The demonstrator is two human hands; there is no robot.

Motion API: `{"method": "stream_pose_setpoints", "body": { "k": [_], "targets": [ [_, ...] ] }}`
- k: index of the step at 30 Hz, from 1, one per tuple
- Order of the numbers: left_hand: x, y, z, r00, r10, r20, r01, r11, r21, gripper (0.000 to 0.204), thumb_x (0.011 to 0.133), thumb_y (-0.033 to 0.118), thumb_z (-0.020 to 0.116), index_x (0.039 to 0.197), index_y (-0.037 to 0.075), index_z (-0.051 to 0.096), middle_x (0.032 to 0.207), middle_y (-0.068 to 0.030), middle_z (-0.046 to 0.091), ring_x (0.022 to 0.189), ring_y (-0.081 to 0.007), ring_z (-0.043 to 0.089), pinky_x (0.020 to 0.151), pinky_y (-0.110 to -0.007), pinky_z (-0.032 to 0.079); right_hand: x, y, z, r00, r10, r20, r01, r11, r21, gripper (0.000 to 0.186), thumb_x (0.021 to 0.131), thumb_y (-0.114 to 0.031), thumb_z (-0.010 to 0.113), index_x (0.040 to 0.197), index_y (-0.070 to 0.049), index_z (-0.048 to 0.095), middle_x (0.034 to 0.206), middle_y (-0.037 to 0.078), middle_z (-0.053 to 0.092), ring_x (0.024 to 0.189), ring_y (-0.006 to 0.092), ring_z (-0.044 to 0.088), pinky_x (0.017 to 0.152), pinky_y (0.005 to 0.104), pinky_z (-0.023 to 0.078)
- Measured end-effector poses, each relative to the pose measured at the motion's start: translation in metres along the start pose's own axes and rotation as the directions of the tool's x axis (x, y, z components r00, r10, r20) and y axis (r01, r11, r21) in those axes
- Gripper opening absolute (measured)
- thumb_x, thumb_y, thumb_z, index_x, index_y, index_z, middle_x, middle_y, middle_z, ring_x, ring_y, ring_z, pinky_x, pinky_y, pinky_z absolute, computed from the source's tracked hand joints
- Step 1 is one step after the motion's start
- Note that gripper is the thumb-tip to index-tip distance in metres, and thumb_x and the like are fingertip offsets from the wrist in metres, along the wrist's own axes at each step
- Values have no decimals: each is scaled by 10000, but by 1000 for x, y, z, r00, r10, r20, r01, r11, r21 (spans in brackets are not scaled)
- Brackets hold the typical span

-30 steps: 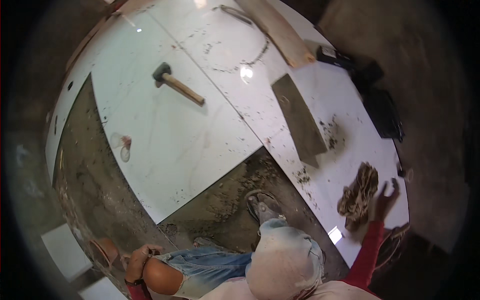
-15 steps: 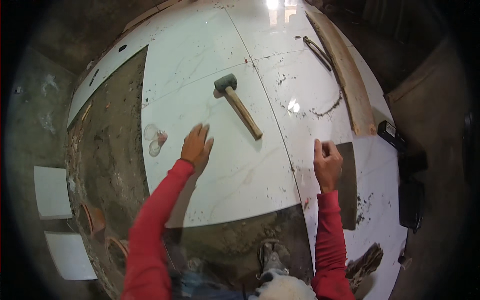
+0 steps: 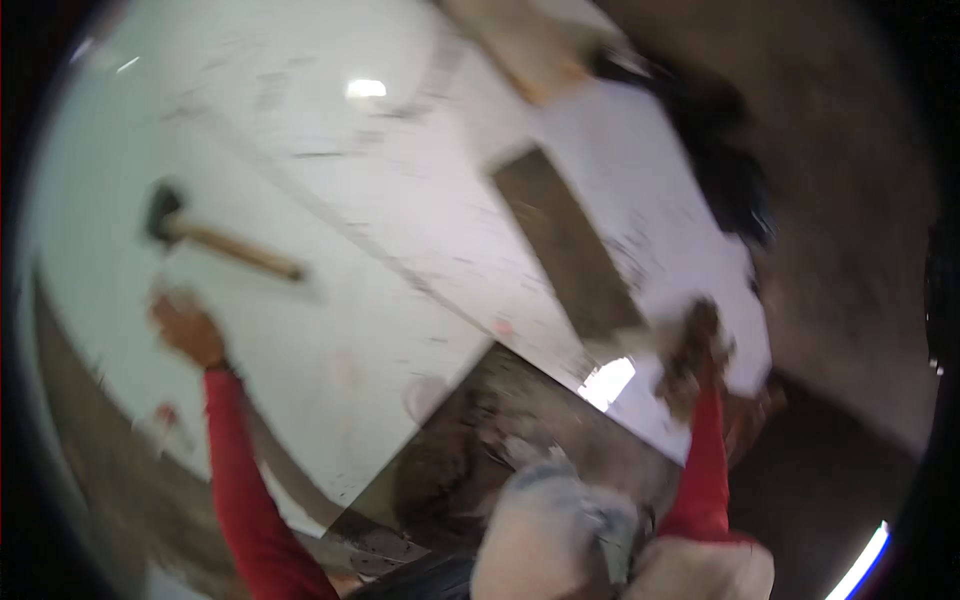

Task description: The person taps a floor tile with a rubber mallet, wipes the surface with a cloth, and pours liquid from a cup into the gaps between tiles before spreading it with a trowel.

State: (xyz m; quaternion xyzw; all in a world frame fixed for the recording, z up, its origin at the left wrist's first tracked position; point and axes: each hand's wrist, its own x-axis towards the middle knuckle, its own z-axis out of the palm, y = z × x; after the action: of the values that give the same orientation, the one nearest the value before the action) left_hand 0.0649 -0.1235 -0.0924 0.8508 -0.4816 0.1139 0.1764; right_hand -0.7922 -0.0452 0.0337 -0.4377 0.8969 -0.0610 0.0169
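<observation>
My left hand (image 3: 188,328) is over the white marble-look tiles (image 3: 330,350), its fingers blurred but apart, with nothing seen in them. Just beyond it lies a mallet (image 3: 240,250) with a dark head and wooden handle. Out to the right, my right hand (image 3: 705,322) is at a crumpled, dirty brown rag-like thing (image 3: 680,375). Motion smears its fingers, so whether they grip it does not show.
A grey-brown rectangular strip (image 3: 565,240) lies on the tiles near my right hand. Bare dark ground (image 3: 450,470) opens beside my knees. A wooden plank (image 3: 520,50) and black objects (image 3: 725,180) lie farther off. A small clear and reddish item (image 3: 165,420) is at lower left.
The view has swung right and blurred, so the mallet now appears farther left. My right hand has moved from above the tiles beside the strip to the brown rag-like thing.
</observation>
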Motion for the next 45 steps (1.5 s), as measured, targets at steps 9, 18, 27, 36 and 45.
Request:
{"method": "stream_pose_setpoints", "body": {
  "k": [9, 18, 27, 36, 45],
  "targets": [
    [64, 64, -25, 928, -374, 13, 364, 911, 196, 552, 1023, 432, 445, 1537, 248, 361, 1626, -123, 276, 1508, -318, 233, 1185, -612, 176, 2, -84, -75, 999, -32, -9, 32, 824, 565, 558, 938, -282, 564, 1419, -21, 461, 1395, 183, 544, 1266, 278, 555, 1101, 415, 422],
    [64, 88, -39, 901, -427, 71, 410, 895, 172, 560, 1016, 410, 456, 1536, 231, 355, 1633, -112, 258, 1517, -306, 202, 1206, -583, 155, -59, -488, -78, 578, -781, -236, 723, 356, 592, 324, 917, -214, 664, 1181, -30, 628, 1234, 139, 621, 1217, 279, 556, 1065, 434, 409],
    [77, 79, -50, 887, -441, 140, 427, 896, 122, 579, 995, 355, 497, 1536, 213, 346, 1643, -130, 224, 1526, -332, 170, 1204, -596, 132, -103, -754, 137, 93, -983, -158, 992, 79, 97, 479, 958, -324, 576, 1421, -207, 546, 1489, 34, 492, 1316, 351, 450, 1117, 503, 321],
    [82, 84, -51, 859, -453, 240, 451, 890, 64, 603, 967, 307, 529, 1531, 172, 362, 1640, -165, 219, 1524, -368, 165, 1194, -621, 118, -59, -1042, 182, 369, -925, -94, 928, 359, 103, 372, 935, -405, 602, 1279, -265, 624, 1367, 88, 566, 1258, 373, 507, 1018, 562, 411],
    [90, 78, -50, 860, -440, 258, 443, 895, 49, 586, 976, 268, 516, 1525, 120, 377, 1627, -208, 231, 1515, -408, 174, 1183, -631, 114, -48, -884, 167, 241, -896, -374, 942, 308, -133, 405, 837, -245, 711, 1232, -198, 640, 1349, 61, 581, 1248, 325, 506, 970, 571, 398]
  ]
}}
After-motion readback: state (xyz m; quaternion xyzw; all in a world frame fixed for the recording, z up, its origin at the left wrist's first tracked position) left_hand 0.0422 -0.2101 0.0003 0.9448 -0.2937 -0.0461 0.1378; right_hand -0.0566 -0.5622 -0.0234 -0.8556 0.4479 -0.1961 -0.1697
